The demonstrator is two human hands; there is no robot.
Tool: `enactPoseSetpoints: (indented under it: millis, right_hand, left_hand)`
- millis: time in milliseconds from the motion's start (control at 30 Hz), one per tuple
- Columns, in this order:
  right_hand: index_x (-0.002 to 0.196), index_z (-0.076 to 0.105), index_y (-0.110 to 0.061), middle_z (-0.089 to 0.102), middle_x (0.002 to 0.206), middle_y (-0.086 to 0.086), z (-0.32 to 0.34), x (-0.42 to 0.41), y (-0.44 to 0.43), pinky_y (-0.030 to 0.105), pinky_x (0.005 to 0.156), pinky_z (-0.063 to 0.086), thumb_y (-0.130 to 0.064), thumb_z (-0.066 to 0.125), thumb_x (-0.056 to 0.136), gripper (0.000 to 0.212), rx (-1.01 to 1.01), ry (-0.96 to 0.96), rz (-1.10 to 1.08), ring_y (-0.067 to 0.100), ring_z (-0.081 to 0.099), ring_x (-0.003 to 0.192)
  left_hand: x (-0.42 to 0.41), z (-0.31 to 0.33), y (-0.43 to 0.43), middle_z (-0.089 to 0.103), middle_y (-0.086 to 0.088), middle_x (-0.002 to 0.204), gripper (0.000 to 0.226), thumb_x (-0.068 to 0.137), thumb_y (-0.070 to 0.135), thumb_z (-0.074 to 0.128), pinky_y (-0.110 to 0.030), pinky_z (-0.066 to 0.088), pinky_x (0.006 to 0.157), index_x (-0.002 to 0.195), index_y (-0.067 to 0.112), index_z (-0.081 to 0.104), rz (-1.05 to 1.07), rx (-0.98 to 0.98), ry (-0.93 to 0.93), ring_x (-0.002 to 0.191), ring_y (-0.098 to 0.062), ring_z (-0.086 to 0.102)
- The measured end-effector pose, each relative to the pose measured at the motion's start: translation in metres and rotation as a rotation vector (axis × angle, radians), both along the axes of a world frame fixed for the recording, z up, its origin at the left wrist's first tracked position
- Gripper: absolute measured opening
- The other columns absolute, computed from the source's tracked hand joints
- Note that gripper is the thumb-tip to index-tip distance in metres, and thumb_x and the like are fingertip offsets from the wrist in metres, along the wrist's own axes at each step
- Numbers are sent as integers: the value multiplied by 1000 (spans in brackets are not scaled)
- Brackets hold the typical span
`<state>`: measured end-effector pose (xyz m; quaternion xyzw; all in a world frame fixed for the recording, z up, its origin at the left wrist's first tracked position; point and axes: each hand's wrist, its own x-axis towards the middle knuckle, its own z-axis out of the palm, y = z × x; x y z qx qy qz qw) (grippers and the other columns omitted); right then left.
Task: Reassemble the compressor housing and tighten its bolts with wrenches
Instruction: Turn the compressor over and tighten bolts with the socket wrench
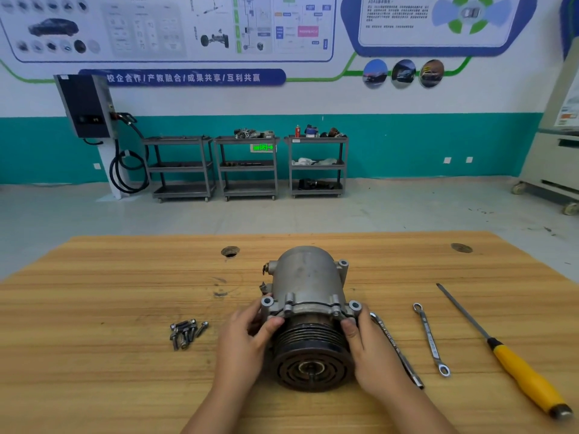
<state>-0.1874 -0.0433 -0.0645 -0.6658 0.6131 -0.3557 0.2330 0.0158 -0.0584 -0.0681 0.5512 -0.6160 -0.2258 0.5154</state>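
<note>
A grey metal compressor housing (305,277) lies on its side in the middle of the wooden table (125,277), its dark grooved pulley (310,355) facing me. My left hand (247,336) grips the left side of the pulley end, thumb on the housing flange. My right hand (366,343) grips the right side the same way. Several loose bolts (186,332) lie in a small pile to the left. Two wrenches lie to the right: one (398,349) partly under my right wrist, the other (430,338) further out.
A yellow-handled screwdriver (507,355) lies at the far right of the table. The tabletop has two round holes (230,251) near its far edge. Beyond the table are three grey shelf carts (247,167) against a teal wall.
</note>
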Motion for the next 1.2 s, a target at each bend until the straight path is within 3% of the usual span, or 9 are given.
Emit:
enactPoseSetpoints:
  millis: [133,300,500,667,767,833,1000,1100,1200]
  right_hand:
    - [129,36,-22,62,109,1,-3,0,19,41,86,46,-71,8,73,80,-17,44,-38,23,58,102]
    - [132,37,-21,57,114,-8,-3,2,50,25,82,37,-64,19,78,71,38,-191,-24,15,53,112]
    - [112,47,-31,57,103,-16,25,-6,79,27,82,38,-71,17,72,64,58,-135,-15,9,53,104]
    - [100,62,-26,67,97,-10,56,-9,85,27,81,41,-69,22,80,62,82,-164,2,7,60,95]
    - [78,62,-23,60,63,-14,67,-18,78,19,59,36,-36,39,101,35,171,-145,40,-6,48,54]
    - [69,55,-11,45,43,-12,75,-24,70,16,45,26,-11,40,100,34,231,-101,85,-1,31,35]
    - [73,52,-6,35,45,3,93,-25,40,24,43,19,-3,38,97,28,349,-23,118,12,20,37]
    - [67,42,-10,29,45,2,98,-20,22,24,43,17,-13,34,99,33,391,-60,113,13,17,38]
    - [73,44,-10,42,51,9,100,-15,5,21,42,16,-50,26,99,51,440,-207,66,12,20,37]
  left_hand:
    - [-1,8,14,58,13,88,47,70,50,61,-24,42,72,114,32,62,20,-16,-34,88,-13,58]
    - [-5,25,39,62,9,88,68,64,68,47,-9,34,66,113,26,68,8,-50,-147,83,-7,55]
    - [-5,39,73,67,6,74,36,73,62,52,-18,40,61,86,33,70,-3,-20,-111,71,-6,59]
    - [-2,71,77,67,-1,57,35,73,65,57,-17,34,42,68,33,72,-44,90,-83,45,-6,57]
    - [-6,88,68,68,2,56,46,68,74,55,-17,46,47,77,33,74,-51,179,-139,49,-6,63]
    - [-8,95,59,71,3,61,49,69,74,57,-29,57,59,84,30,74,-45,218,-165,57,-12,67]
    - [-6,100,41,70,2,65,66,68,76,50,-37,59,64,84,16,73,-40,257,-159,61,-15,67]
    - [-3,100,25,62,4,47,55,76,69,50,-36,58,62,61,19,65,-27,276,-102,52,-15,62]
    - [2,92,6,54,4,39,55,86,59,50,-37,51,59,51,17,55,-21,313,-54,48,-19,55]
